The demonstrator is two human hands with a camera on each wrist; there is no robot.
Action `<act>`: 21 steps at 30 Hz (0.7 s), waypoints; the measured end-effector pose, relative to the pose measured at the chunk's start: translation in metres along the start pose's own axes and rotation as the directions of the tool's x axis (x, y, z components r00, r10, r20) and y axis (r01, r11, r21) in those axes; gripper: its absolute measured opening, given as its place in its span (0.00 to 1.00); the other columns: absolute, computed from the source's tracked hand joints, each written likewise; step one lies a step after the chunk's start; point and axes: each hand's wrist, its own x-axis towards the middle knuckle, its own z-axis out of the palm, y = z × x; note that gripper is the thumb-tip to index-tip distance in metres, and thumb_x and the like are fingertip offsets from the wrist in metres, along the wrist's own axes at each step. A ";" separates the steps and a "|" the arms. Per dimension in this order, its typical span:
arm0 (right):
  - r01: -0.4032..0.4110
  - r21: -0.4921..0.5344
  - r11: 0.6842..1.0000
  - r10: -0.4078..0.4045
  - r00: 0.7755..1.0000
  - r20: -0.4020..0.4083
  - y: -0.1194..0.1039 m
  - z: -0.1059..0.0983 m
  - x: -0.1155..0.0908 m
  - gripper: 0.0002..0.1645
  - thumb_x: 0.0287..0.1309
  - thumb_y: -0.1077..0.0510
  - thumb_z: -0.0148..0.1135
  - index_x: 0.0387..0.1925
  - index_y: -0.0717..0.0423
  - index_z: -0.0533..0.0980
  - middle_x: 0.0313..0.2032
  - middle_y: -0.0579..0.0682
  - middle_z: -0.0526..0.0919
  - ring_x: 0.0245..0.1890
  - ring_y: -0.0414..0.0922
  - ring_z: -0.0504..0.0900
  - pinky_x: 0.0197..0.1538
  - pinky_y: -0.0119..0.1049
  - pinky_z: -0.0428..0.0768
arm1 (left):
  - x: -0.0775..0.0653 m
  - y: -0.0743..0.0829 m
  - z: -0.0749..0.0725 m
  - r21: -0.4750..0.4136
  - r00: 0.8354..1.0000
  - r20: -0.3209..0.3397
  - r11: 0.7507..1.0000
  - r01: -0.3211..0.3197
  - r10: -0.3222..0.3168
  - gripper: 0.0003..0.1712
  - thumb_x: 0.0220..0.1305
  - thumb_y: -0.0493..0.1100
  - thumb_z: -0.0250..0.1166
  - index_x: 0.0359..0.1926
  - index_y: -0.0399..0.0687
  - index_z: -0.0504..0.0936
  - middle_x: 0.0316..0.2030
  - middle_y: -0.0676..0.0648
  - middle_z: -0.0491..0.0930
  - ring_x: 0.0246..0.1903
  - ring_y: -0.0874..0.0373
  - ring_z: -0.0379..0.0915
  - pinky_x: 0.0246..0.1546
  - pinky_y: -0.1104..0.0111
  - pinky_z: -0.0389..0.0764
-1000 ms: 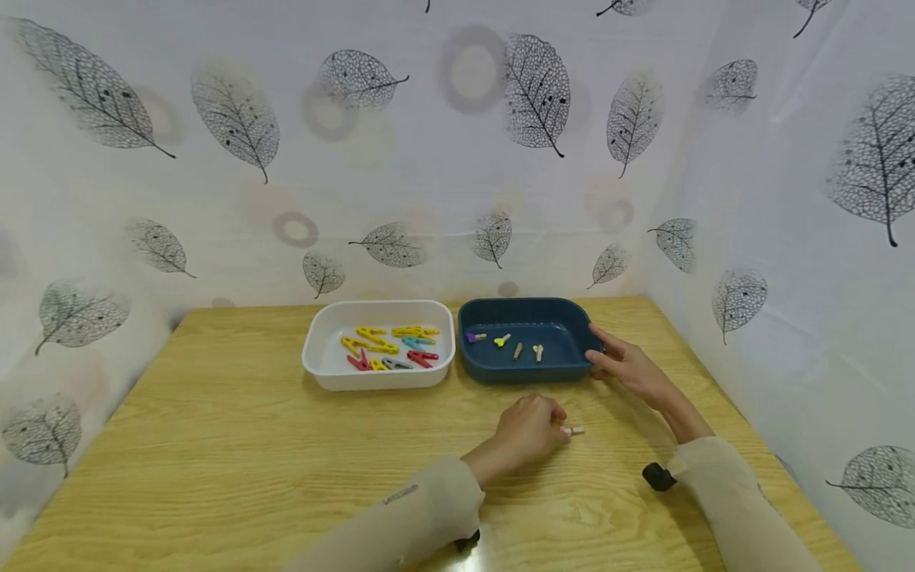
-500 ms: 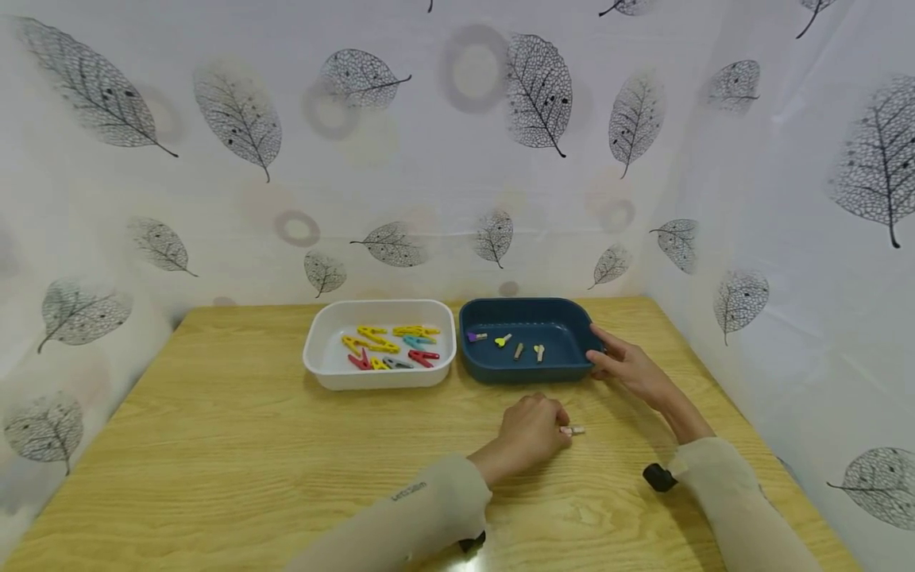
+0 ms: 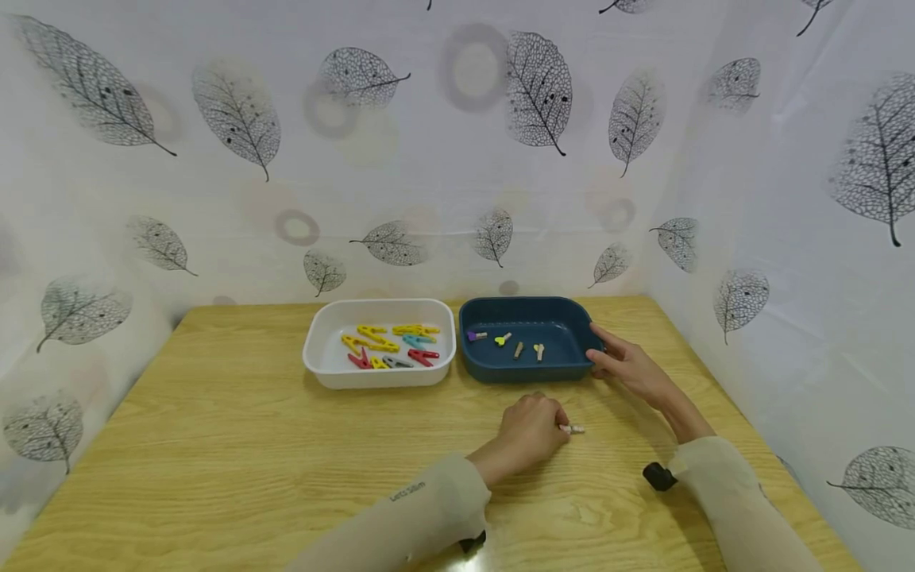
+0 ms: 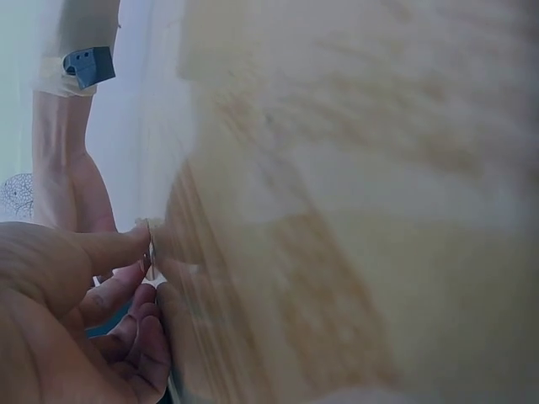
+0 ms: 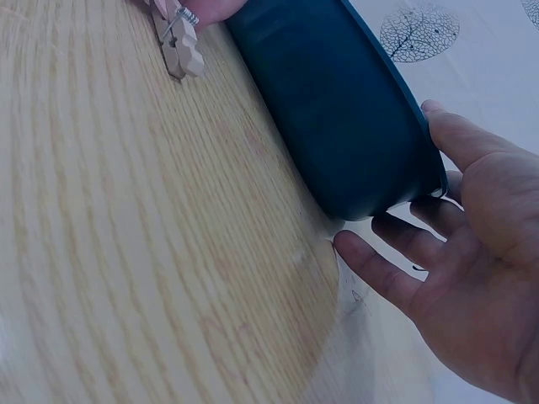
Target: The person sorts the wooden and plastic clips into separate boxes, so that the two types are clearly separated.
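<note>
In the head view, my left hand (image 3: 532, 429) is low over the table in front of the trays. Its thumb and fingertips pinch a small wooden clothespin (image 3: 574, 429). The right wrist view shows the clothespin's pale legs and metal spring (image 5: 189, 17) close up; its other end is hidden by the fingers. A dark blue tray (image 3: 525, 373) stands beyond. My right hand (image 3: 632, 369) holds that tray at its right end, thumb at the near corner and the other fingers round the end wall. Inside lie several small clothespins (image 3: 503, 339), some with purple or yellow decorations.
Left of the blue tray stands a white tray (image 3: 379, 381) with several larger plastic clothespins (image 3: 372, 344) in yellow, red, teal and grey. Both trays rest on a wood-grain table (image 3: 286, 461). A leaf-print curtain (image 3: 429, 175) surrounds its back and sides.
The left hand has shifted very slightly right since a second ago, still pinching the clothespin. The right hand and both trays stay in place.
</note>
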 end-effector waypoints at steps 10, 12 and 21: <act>-0.001 0.006 1.000 0.001 1.000 -0.001 0.000 0.000 0.000 0.42 0.80 0.53 0.52 0.83 0.55 0.45 0.78 0.71 0.48 0.53 0.64 0.83 0.57 0.49 0.85 | -0.001 -0.003 -0.004 -0.166 0.999 0.033 0.986 0.005 0.000 0.03 0.64 0.45 0.74 0.38 0.53 0.90 0.27 0.61 0.80 0.28 0.68 0.73 0.31 0.74 0.75; -0.003 0.004 1.000 0.003 1.000 -0.002 0.000 0.000 0.000 0.42 0.80 0.53 0.52 0.83 0.55 0.45 0.78 0.71 0.49 0.53 0.64 0.83 0.57 0.49 0.85 | -0.001 -0.005 -0.005 -0.197 1.000 0.030 0.980 -0.003 0.009 0.03 0.64 0.43 0.74 0.38 0.51 0.90 0.27 0.60 0.80 0.28 0.68 0.72 0.31 0.75 0.75; -0.015 -0.002 1.000 0.015 1.000 -0.002 0.000 0.000 0.000 0.42 0.80 0.52 0.53 0.83 0.55 0.45 0.77 0.72 0.51 0.53 0.64 0.83 0.58 0.49 0.84 | -0.005 -0.011 -0.009 -0.280 1.000 -0.003 0.960 -0.027 0.027 0.05 0.62 0.39 0.74 0.40 0.48 0.90 0.29 0.58 0.83 0.30 0.69 0.75 0.34 0.76 0.77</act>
